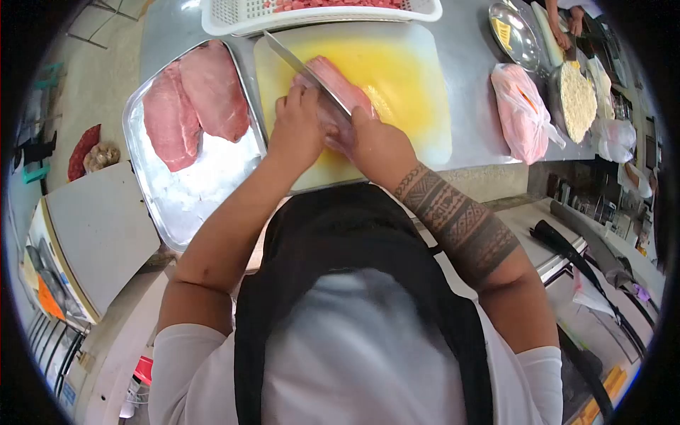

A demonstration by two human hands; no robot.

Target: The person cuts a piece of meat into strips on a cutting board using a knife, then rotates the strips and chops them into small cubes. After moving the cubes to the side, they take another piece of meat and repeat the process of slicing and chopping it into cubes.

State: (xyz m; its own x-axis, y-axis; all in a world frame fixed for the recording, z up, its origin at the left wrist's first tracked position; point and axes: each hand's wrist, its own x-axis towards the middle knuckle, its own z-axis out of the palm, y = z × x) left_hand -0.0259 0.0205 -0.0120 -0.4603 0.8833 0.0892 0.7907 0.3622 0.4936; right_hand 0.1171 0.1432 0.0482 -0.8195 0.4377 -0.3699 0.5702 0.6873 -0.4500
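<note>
A slab of raw pink meat [338, 81] lies on a white cutting board [411, 78] stained yellow. My left hand [297, 124] presses flat on the near end of the meat. My right hand [375, 142] grips the handle of a long knife [301, 67], whose blade runs up and left across the meat. Both hands sit close together at the board's near edge.
A metal tray [191, 198] left of the board holds two large raw meat pieces [191, 106]. A white basket [234, 18] of diced meat stands behind the board. At right are a pink plastic bag [520, 113], a metal plate [517, 35], and another person's hands [567, 21].
</note>
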